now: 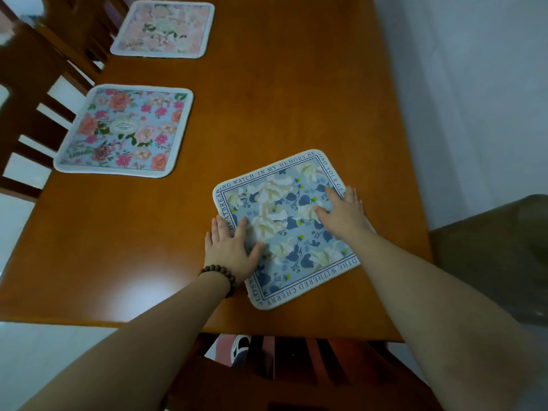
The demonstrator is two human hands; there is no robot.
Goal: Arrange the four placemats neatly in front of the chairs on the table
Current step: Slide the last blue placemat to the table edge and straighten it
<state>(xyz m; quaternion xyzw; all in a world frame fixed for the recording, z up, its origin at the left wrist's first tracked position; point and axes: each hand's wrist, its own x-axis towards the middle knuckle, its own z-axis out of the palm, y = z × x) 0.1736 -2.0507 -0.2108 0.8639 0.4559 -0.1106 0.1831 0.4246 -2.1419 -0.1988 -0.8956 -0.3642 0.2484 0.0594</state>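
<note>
A blue placemat (284, 229) with white flowers and a lettered border lies askew on the wooden table (267, 99), near its front edge. My left hand (229, 247) rests flat on the mat's left side, fingers spread. My right hand (344, 213) presses flat on its right side. A pink-and-blue floral placemat (124, 130) lies at the table's left edge in front of a chair. A pale pink floral placemat (163, 28) lies farther along that same edge. A sliver of something shows at the far top edge; I cannot tell what it is.
Wooden chairs (32, 114) stand along the left side, and another chair (281, 366) is tucked under the near edge below my arms. A brown padded seat (498, 262) sits at the right, next to a white wall (474, 84).
</note>
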